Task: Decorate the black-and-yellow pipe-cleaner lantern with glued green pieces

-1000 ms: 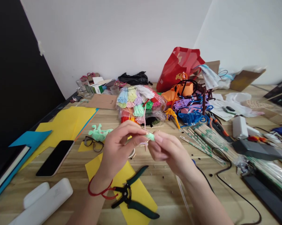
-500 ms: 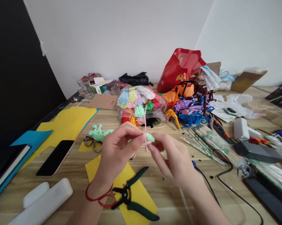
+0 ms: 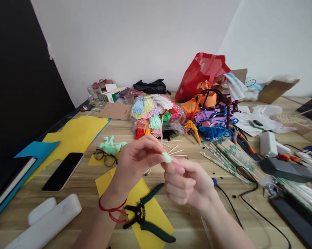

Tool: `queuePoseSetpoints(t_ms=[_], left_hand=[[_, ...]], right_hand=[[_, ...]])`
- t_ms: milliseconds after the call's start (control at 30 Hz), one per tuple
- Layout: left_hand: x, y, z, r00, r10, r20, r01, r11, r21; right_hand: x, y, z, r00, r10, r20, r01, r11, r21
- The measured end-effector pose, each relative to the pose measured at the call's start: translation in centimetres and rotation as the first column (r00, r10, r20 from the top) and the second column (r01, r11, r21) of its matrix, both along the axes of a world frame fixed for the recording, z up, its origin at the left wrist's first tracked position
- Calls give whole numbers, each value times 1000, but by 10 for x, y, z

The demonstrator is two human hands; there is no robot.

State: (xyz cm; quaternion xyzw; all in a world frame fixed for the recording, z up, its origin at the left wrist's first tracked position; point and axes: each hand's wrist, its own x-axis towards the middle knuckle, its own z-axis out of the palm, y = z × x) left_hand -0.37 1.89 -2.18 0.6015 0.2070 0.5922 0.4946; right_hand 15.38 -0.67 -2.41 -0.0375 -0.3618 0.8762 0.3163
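My left hand (image 3: pixel 136 162) pinches a small mint-green fuzzy piece (image 3: pixel 167 157), seemingly of pipe cleaner, between thumb and forefinger. From that pinch a pink pipe cleaner (image 3: pixel 161 131) sticks up; its lower end is hidden. My right hand (image 3: pixel 183 180) is closed, fingers curled, with its fingertips against the right side of the green piece. Behind my left hand lies a larger mint-green fuzzy figure (image 3: pixel 111 145) beside a pair of glasses (image 3: pixel 109 159). Below my hands, green-handled wire strippers (image 3: pixel 139 213) rest with handles spread on yellow paper (image 3: pixel 156 221).
A plastic bag of coloured pipe cleaners (image 3: pixel 156 119) lies beyond my hands, with thin wooden sticks (image 3: pixel 177 152) before it. A phone (image 3: pixel 63 172) is left; orange-handled pliers (image 3: pixel 245 141), wrapped sticks (image 3: pixel 239 155) and a black cable (image 3: pixel 265 211) are right. A red bag (image 3: pixel 202 74) stands behind.
My right hand has curled its fingers inward and moved closer to the left. The green piece sits slightly lower, and the pink crossed end beneath it is now hidden.
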Motion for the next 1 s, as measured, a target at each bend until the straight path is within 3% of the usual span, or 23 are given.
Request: queuePoseSetpoints(t_ms=[67,100,133,200,233,267,300,333,367,400,467,533,567,600,667,733,767,800,833,867,900,967,1000], left_hand=[[1,-2,1,999,48,-14,-49,999,-7],[1,-3,2,996,88,-25,-88,996,-11],[2,-5,3,991,127,-38,-128,992,-12],[4,-7,4,980,189,-62,-190,982,-3],[5,-7,4,975,211,-71,-211,977,6],[5,-7,3,971,226,-78,-225,974,14],[5,-7,3,969,233,-84,-232,973,21],[5,-7,3,968,232,-90,-231,973,27],[4,-6,3,970,223,-95,-221,975,30],[2,-6,3,973,205,-102,-203,979,33],[-1,-5,3,981,153,-115,-150,988,38],[-4,-3,4,987,109,-118,-103,993,57],[-5,-3,4,989,96,-115,-88,994,68],[-5,-2,5,990,87,-110,-79,994,78],[-6,-1,5,992,79,-94,-71,994,88],[-6,-2,5,993,77,-87,-70,994,86],[-6,-2,5,993,84,-88,-76,993,85],[-6,-3,6,991,99,-95,-91,992,83],[-6,-4,7,987,122,-106,-114,990,82],[-5,-5,7,981,150,-119,-141,987,83],[-5,-6,8,975,178,-133,-168,982,85],[-4,-9,10,964,223,-148,-212,973,88],[-4,-9,11,960,235,-150,-224,971,86]], right_hand=[[0,0,-1,981,-163,108,150,982,116],[0,-1,-3,917,-346,198,289,919,268],[0,-1,-4,787,-562,254,406,782,473],[0,0,-8,422,-893,155,408,340,847],[0,0,-9,281,-959,33,314,125,941],[1,1,-11,203,-975,-90,220,-44,975],[1,2,-12,175,-969,-175,157,-148,977],[1,2,-13,177,-963,-202,136,-179,974],[2,2,-13,205,-963,-176,157,-145,977],[2,2,-13,251,-962,-108,212,-55,976],[1,0,-12,414,-905,97,361,261,895],[1,-2,-10,671,-706,227,438,625,646],[1,-2,-9,799,-559,222,409,776,480],[1,-1,-8,904,-391,175,325,891,317],[2,1,-6,996,-87,35,84,993,78],[2,1,-4,1000,28,-5,-28,1000,3],[2,0,-4,999,-19,46,17,999,36],[2,-1,-3,980,-147,132,131,984,122],[1,-3,-3,914,-336,228,273,924,268],[1,-4,-3,785,-549,288,386,796,466],[1,-5,-4,613,-740,278,428,606,670],[1,-5,-6,316,-945,85,309,187,933],[2,-5,-7,246,-969,-35,226,22,974]])
